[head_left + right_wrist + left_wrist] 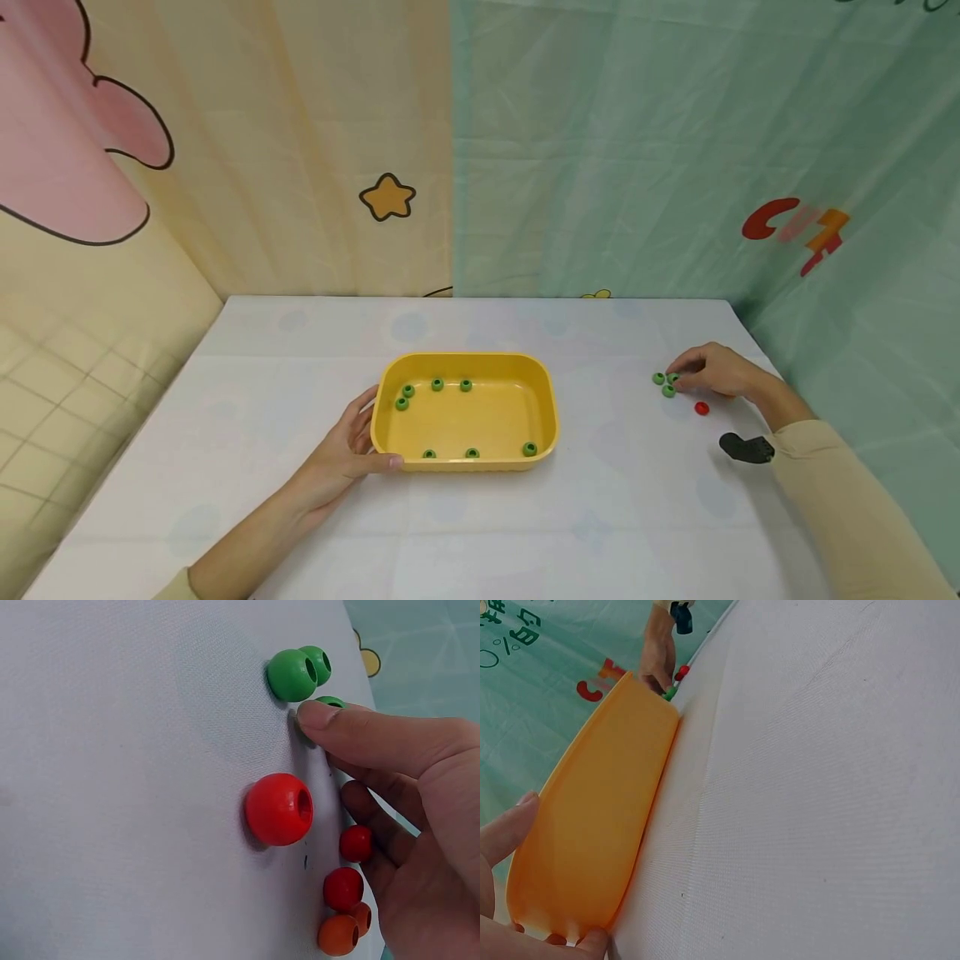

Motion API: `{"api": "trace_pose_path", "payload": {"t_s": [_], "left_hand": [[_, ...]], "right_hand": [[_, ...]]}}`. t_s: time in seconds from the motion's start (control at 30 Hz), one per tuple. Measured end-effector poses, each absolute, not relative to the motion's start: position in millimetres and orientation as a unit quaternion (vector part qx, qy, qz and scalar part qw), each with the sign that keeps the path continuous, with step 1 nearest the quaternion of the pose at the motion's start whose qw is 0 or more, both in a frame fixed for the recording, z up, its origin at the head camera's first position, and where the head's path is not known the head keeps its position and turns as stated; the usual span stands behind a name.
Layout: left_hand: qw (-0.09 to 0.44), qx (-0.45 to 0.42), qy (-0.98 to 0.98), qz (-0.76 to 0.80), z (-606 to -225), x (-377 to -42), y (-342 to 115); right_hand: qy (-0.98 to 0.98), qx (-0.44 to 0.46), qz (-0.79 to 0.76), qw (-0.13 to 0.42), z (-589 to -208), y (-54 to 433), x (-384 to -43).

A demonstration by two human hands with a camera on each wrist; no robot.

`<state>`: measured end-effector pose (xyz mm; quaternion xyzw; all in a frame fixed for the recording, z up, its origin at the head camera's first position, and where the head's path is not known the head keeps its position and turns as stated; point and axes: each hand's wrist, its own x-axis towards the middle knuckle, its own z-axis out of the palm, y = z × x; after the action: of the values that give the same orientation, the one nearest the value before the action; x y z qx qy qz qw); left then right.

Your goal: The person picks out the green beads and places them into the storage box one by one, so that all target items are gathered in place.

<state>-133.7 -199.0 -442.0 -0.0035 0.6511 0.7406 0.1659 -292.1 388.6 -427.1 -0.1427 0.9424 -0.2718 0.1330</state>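
A yellow plastic tray (465, 425) stands on the table with several green beads (466, 385) along its inner edges. My left hand (337, 454) grips its left end, thumb over the near rim and fingers around the outside; in the left wrist view the tray wall (600, 802) lies between thumb and fingers. To the right, my right hand (716, 371) pinches a green bead (331, 700) between thumb and forefinger, partly hidden by the thumb. Two other green beads (292, 676) sit right beside it. Nearer me lies a red bead (702, 408).
Under the right hand, the right wrist view shows more red beads (343, 889) and orange beads (338, 934), hidden from the head view. A black strap piece (746, 448) sticks out at the right sleeve. Printed curtains (600, 167) hang behind the white-covered table (300, 358).
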Motion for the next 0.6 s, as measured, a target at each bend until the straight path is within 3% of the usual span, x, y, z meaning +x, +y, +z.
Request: {"api": "trace_pose_path", "payload": {"t_s": [0.6], "left_hand": [[0.167, 0.004, 0.640, 0.750, -440.7, -133.1, -199.2]], "right_hand": [[0.940, -0.145, -0.288, 0.111, -405.8, 368.6, -292.1]]}}
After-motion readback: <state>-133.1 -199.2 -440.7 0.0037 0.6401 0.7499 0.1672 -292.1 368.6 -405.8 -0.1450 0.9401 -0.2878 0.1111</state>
